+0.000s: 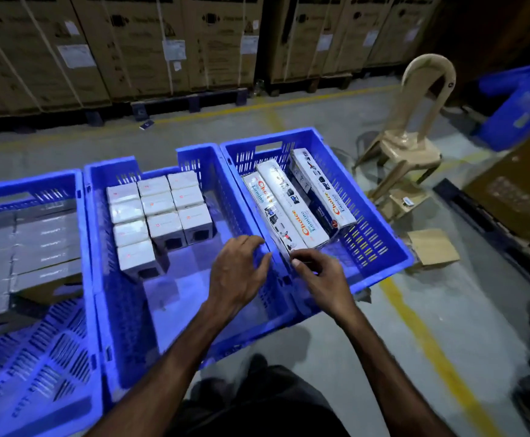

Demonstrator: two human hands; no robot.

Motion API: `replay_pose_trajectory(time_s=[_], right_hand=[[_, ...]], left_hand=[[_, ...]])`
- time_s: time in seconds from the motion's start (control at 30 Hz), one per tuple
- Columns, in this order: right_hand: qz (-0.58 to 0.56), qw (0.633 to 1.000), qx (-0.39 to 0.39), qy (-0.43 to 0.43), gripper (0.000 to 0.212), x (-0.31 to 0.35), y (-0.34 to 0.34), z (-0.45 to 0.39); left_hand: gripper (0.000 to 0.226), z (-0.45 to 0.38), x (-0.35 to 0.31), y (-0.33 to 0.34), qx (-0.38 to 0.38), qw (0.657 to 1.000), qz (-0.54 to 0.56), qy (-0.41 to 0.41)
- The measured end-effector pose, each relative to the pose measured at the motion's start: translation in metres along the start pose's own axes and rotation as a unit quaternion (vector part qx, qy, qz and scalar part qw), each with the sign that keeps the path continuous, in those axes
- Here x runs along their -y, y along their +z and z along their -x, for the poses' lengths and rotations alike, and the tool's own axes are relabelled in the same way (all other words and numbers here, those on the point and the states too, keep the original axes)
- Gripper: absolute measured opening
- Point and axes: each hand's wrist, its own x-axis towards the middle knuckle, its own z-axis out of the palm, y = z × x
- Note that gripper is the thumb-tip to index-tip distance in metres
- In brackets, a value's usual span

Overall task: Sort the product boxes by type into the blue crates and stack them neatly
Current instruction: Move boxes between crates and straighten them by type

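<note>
Three blue crates stand side by side on the concrete floor, edges touching. The left crate (80, 247) holds flat grey boxes (46, 244) stacked in rows against its far wall. The middle crate (99, 294) has small white boxes (159, 216) packed in rows in its far half, and its near half shows bare blue bottom. The right crate (393, 247) sits at a slant and holds long white cartons (292, 209) printed "Choice", lying side by side, running from the far wall toward the near left corner.

The person's two hands meet over the rim shared by the middle and right crates. The left hand (238, 272) hovers there with fingers bent and spread, thumb out toward the right, and I cannot tell whether the fingertips touch the rim. The right hand (320, 275) is at the near end of the leftmost long carton, thumb and curled fingers set at that end; whether they actually pinch it I cannot say, since the carton's tip is hidden beneath them.

Beyond the right crate stands a beige plastic chair (412, 143). A flat piece of cardboard (434, 247) lies on the floor just beside that crate's right wall. Tall strapped cardboard cartons (131, 42) line the far side, and another blue crate (522, 105) lies tipped at the far right.
</note>
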Motion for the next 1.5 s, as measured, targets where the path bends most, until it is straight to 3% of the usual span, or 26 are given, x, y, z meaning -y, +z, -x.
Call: replay_pose_trajectory(time_s=[0.2, 0.3, 0.53, 0.73, 0.93, 1.2, 1.5], right_hand=[[0.088, 0.996, -0.006, 0.025, 0.010, -0.034, -0.047, -0.060], [0.139, 0.990, 0.022, 0.021, 0.025, -0.050, -0.053, -0.105], [0.271, 0.950, 0.149, -0.036, 0.053, -0.063, -0.047, -0.181], [0.332, 0.912, 0.220, -0.094, 0.051, -0.058, -0.048, -0.218], [0.363, 0.908, 0.191, -0.083, 0.067, -0.043, -0.033, -0.231], [0.387, 0.907, 0.150, -0.078, 0.064, -0.043, -0.017, -0.227], [0.466, 0.874, 0.114, -0.082, 0.069, -0.044, -0.017, -0.238]], left_hand=[[0.022, -0.012, -0.018, 0.014, -0.017, 1.000, -0.004, 0.024], [0.020, -0.027, -0.025, 0.027, -0.030, 0.998, -0.030, 0.046], [0.019, -0.059, -0.064, 0.083, -0.067, 0.995, -0.033, -0.070], [0.029, -0.049, -0.078, 0.107, -0.086, 0.984, -0.039, -0.152], [0.025, -0.060, -0.080, 0.104, -0.052, 0.984, -0.087, -0.143], [0.019, -0.073, -0.065, 0.100, -0.032, 0.985, -0.123, -0.121], [0.017, -0.072, -0.057, 0.103, -0.019, 0.989, -0.115, -0.086]])
